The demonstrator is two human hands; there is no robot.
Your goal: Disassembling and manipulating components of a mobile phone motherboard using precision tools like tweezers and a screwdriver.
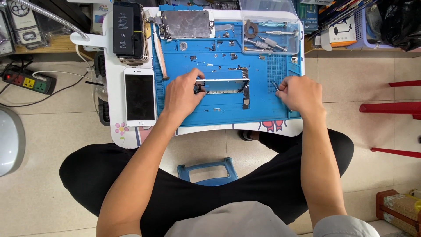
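Blue repair mat, left hand gripping phone frame, right hand pinching tweezers

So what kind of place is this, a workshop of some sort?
Probably a small phone repair bench: a blue repair mat strewn with tiny parts, an opened phone frame in the left hand, and a loose battery nearby.

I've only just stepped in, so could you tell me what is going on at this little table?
A person sits at a small white table, working over a blue repair mat. The left hand holds an opened phone frame tilted up on the mat, while the right hand grips metal tweezers beside it. Small screws and parts lie scattered on the mat, and a white phone rests to the left.
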